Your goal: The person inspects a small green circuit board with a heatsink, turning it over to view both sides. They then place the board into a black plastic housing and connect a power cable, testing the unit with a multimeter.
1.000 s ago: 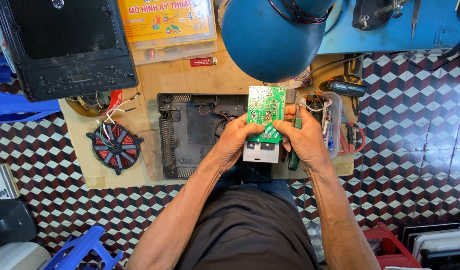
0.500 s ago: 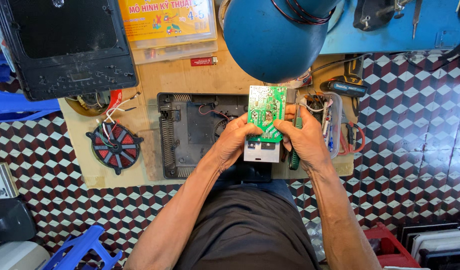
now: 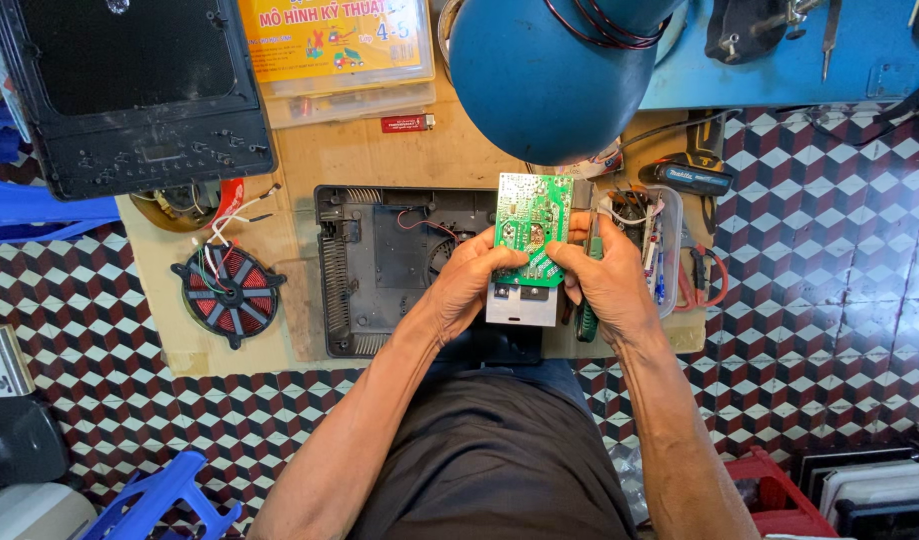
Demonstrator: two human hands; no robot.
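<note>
We hold green circuit board (image 3: 532,222) in both hands, above open black appliance casing (image 3: 380,265) on low wooden table (image 3: 310,170). Board rectangular, solder side up, pale traces and silvery dots across green; grey metal heat sink (image 3: 521,303) hangs at its near edge. Our left hand (image 3: 472,283) curls around board's left edge, thumb on face. Our right hand (image 3: 602,280) closes on right edge, green-handled tool (image 3: 587,320) tucked in same grip. Red copper coil (image 3: 229,292) lies well left. Blue lamp shade (image 3: 550,70) hangs just beyond board.
</note>
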